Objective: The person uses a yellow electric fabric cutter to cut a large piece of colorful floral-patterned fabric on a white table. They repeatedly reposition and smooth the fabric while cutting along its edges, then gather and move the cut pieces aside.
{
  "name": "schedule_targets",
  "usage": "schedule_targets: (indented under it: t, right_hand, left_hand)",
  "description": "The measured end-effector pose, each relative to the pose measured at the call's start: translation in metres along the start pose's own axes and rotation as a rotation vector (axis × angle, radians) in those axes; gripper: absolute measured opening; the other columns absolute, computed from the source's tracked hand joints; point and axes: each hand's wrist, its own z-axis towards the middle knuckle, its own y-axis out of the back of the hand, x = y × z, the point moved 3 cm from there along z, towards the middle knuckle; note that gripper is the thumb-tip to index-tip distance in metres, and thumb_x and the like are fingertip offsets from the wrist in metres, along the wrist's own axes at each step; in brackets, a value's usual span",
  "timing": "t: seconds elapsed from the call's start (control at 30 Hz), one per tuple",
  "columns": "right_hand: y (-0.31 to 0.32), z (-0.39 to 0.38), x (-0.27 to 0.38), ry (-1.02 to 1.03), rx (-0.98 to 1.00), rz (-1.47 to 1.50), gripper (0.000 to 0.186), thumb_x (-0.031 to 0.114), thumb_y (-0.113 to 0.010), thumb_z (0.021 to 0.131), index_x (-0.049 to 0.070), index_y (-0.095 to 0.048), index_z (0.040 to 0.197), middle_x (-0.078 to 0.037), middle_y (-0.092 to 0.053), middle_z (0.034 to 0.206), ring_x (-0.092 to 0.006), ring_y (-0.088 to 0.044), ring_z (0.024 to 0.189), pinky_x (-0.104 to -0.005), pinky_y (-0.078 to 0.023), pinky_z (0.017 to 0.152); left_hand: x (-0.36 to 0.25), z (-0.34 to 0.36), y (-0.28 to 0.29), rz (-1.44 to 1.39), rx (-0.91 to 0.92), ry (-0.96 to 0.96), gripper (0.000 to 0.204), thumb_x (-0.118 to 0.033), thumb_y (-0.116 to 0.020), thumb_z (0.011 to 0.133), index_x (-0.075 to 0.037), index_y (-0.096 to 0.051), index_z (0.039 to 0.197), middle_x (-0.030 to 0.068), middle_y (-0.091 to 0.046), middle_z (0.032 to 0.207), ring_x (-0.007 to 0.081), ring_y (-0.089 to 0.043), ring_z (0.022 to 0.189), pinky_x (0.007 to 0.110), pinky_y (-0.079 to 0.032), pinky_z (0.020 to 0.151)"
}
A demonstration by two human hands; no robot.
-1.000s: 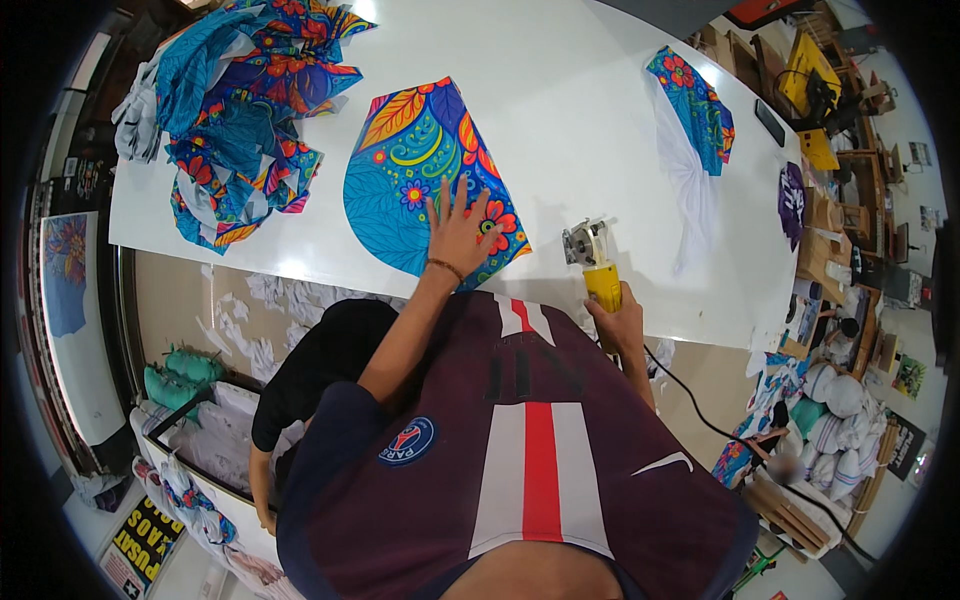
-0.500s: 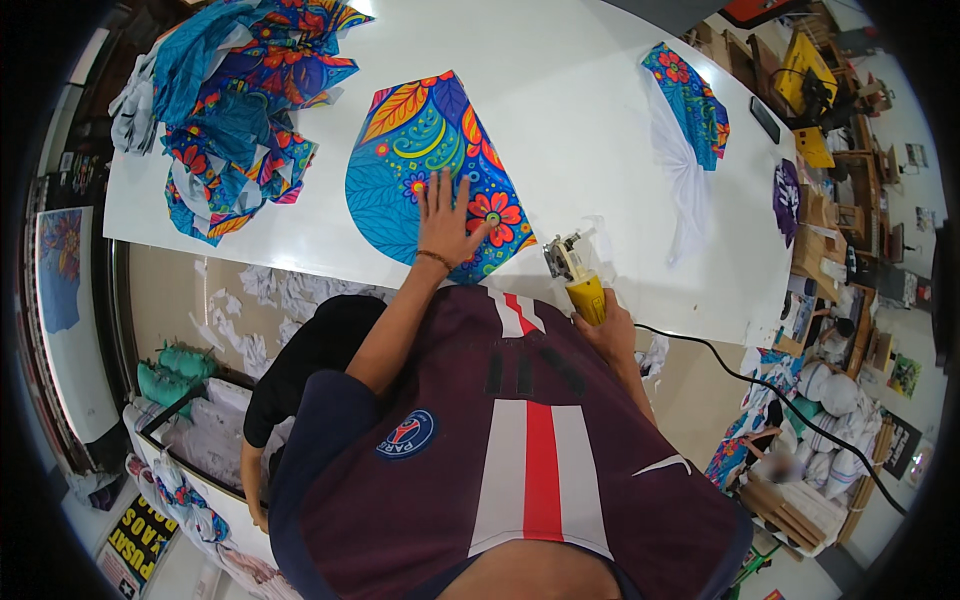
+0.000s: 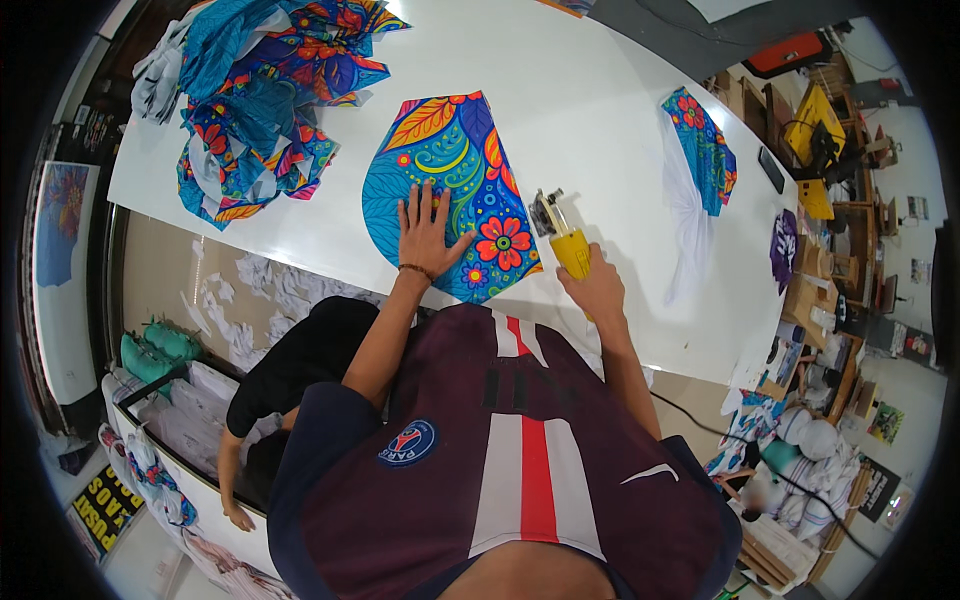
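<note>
A floral printed fabric piece (image 3: 410,145) in blue, orange and red lies on the white table (image 3: 600,110). My left hand (image 3: 425,235) rests flat on its lower middle, fingers spread. My right hand (image 3: 595,285) grips a yellow electric cutter (image 3: 569,252), whose metal head is beside the right edge of the fabric. A black cord (image 3: 700,425) trails from below my right hand toward the lower right.
A heap of printed offcuts (image 3: 250,150) lies at upper left. At right are a printed piece with white cloth (image 3: 700,150), a phone (image 3: 771,170) and a purple item (image 3: 783,245). A person in black (image 3: 290,360) bends beside a bin (image 3: 190,425) at lower left, beside scraps (image 3: 255,275).
My right hand has moved the cutter up and closer to the fabric's edge. My left hand has shifted left on the piece. The person in black reaches farther left.
</note>
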Motion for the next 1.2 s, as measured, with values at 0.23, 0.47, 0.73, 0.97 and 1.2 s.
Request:
schedule_targets:
  t: [0.23, 0.47, 0.73, 0.97, 1.2]
  right_hand:
    - [0.021, 0.071, 0.056, 0.059, 0.063, -0.05, 0.065, 0.049, -0.074, 0.081, 0.007, -0.052, 0.126, -0.022, -0.074, 0.103, -0.0433, -0.073, 0.099, -0.053, -0.058, 0.085]
    - [0.031, 0.123, 0.107, 0.098, 0.055, -0.092, 0.067, 0.048, -0.075, 0.08, 0.008, -0.052, 0.127, -0.022, -0.072, 0.113, -0.0409, -0.073, 0.104, -0.0507, -0.058, 0.088]
    - [0.036, 0.154, 0.138, 0.115, 0.026, -0.057, 0.072, 0.05, -0.076, 0.078, 0.005, -0.056, 0.13, -0.027, -0.07, 0.115, -0.0434, -0.071, 0.107, -0.052, -0.057, 0.09]
    - [0.038, 0.167, 0.149, 0.118, 0.019, -0.056, 0.073, 0.049, -0.076, 0.077, 0.005, -0.057, 0.132, -0.027, -0.07, 0.117, -0.044, -0.07, 0.108, -0.0525, -0.057, 0.091]
    - [0.037, 0.183, 0.154, 0.141, 0.011, -0.09, 0.069, 0.049, -0.075, 0.077, 0.007, -0.054, 0.129, -0.021, -0.072, 0.115, -0.0396, -0.072, 0.106, -0.05, -0.059, 0.089]
  left_hand:
    - [-0.001, 0.001, 0.002, -0.014, 0.04, -0.012, 0.092, -0.067, -0.062, 0.092, -0.011, -0.039, 0.161, 0.0217, -0.023, 0.171, 0.0442, -0.013, 0.159, 0.065, -0.01, 0.126]
    - [0.0, -0.001, 0.002, -0.007, 0.022, -0.006, 0.09, -0.069, -0.06, 0.092, -0.013, -0.041, 0.161, 0.0205, -0.024, 0.171, 0.0425, -0.014, 0.16, 0.062, -0.009, 0.127]
    - [-0.001, 0.0, 0.004, -0.052, 0.066, 0.012, 0.093, -0.07, -0.061, 0.092, -0.011, -0.04, 0.161, 0.0218, -0.022, 0.171, 0.0446, -0.014, 0.159, 0.063, -0.01, 0.127]
    - [0.001, 0.0, 0.003, -0.061, 0.078, 0.018, 0.093, -0.069, -0.061, 0.091, -0.011, -0.041, 0.161, 0.0219, -0.022, 0.171, 0.0443, -0.013, 0.159, 0.063, -0.01, 0.127]
    - [0.0, 0.0, 0.002, -0.058, 0.077, 0.019, 0.092, -0.07, -0.06, 0.092, -0.012, -0.041, 0.16, 0.0222, -0.022, 0.171, 0.044, -0.014, 0.159, 0.062, -0.01, 0.127]
